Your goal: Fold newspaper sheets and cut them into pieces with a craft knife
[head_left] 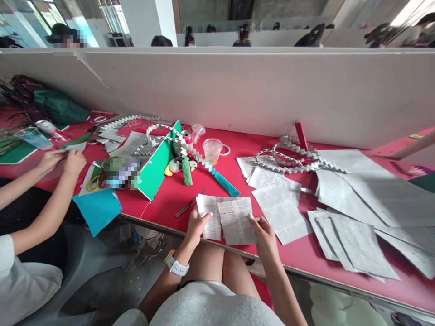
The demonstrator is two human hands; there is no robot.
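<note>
Near the table's front edge, my left hand [196, 226] pinches a piece of newspaper [210, 213] between thumb and fingers. My right hand [264, 232] grips a second newspaper piece [238, 222] by its right side. The two pieces lie side by side, with the right one slightly overlapping the left. Just left of them is a thin dark tool [185, 208], perhaps a craft knife. Beyond them lies a folded paper chain [200, 158] ending in a teal paper strip [226, 184]. A printed sheet [281, 213] lies right of my right hand.
A plastic cup [212, 151], a penguin toy [176, 166] and a green board [159, 167] stand farther back. More paper chain [288, 156] and stacked newspaper pieces [356, 244] are at right. A co-worker's hands [64, 161] work at left. A white partition [217, 90] borders the red table.
</note>
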